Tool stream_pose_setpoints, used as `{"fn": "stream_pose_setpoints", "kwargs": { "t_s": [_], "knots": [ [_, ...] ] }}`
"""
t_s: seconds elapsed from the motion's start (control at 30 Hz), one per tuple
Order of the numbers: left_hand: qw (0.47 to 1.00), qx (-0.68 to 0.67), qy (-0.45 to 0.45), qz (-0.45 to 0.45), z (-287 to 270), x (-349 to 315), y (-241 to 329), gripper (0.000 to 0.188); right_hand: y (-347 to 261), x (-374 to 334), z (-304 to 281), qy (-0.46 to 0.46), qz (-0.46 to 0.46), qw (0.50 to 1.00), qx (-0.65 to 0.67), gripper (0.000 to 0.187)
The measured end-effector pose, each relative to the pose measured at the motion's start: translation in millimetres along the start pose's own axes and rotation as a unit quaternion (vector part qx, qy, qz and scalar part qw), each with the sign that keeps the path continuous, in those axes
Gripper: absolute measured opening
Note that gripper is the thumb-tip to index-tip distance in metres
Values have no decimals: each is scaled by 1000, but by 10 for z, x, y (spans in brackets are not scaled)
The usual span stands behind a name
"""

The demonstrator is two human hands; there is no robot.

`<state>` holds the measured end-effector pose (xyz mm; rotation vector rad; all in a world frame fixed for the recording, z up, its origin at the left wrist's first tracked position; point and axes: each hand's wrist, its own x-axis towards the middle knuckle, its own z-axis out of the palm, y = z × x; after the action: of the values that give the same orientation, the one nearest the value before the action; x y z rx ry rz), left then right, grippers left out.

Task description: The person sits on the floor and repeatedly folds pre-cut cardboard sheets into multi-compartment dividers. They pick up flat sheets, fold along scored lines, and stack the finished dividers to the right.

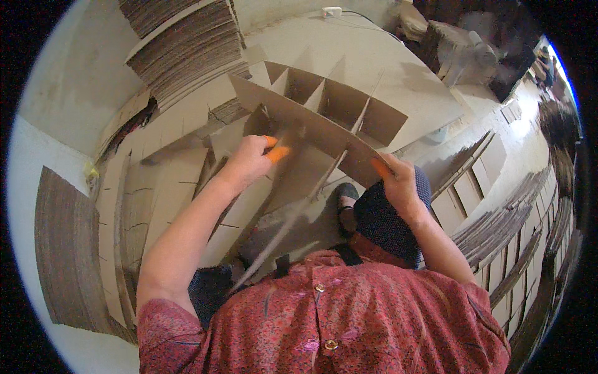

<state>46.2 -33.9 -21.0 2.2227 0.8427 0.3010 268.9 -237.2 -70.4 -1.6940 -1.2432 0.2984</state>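
Note:
A brown cardboard divider grid (pixel 333 93) lies partly assembled on the table, its crossing strips standing on edge. My right hand (pixel 398 184), with orange finger covers, is closed on the right end of the long cardboard strip (pixel 299 118) along the grid's near side. My left hand (pixel 249 161) is near that strip's left part, its orange-covered thumb and finger bent toward each other. Blur at those fingertips hides what they hold. Another narrow strip (pixel 283 230), seen edge-on, slants from the grid toward my lap.
A tall stack of cardboard sheets (pixel 187 53) stands at the back left, with another pile (pixel 65 249) at the far left. Slotted cardboard strips (pixel 165 206) lie left of my legs. More stacked strips (pixel 504 206) are on the right. A white plug box (pixel 332 12) with a cable sits behind.

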Motion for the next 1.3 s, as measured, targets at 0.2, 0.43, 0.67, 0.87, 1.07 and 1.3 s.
{"fn": "stream_pose_setpoints", "kwargs": {
  "t_s": [0.2,0.43,0.67,0.87,1.07,1.3],
  "knots": [
    [955,209,210,-4,-389,-45,-13,39,-297,-5,-183,15,-40,999,23,49],
    [965,229,111,-61,-493,67,-390,26,-331,153,-275,-108,-80,980,-145,47],
    [995,39,72,-59,-601,99,-455,27,-281,387,-150,-85,-200,962,-165,49],
    [913,335,212,-97,-1091,190,-1382,64,156,632,-4,-71,-153,977,-128,46],
    [928,230,221,-190,-1337,302,-1948,32,28,819,68,-5,-151,974,-167,36],
    [886,281,348,124,-1106,126,-790,30,-801,745,232,-21,26,988,151,32]
  ]
}}
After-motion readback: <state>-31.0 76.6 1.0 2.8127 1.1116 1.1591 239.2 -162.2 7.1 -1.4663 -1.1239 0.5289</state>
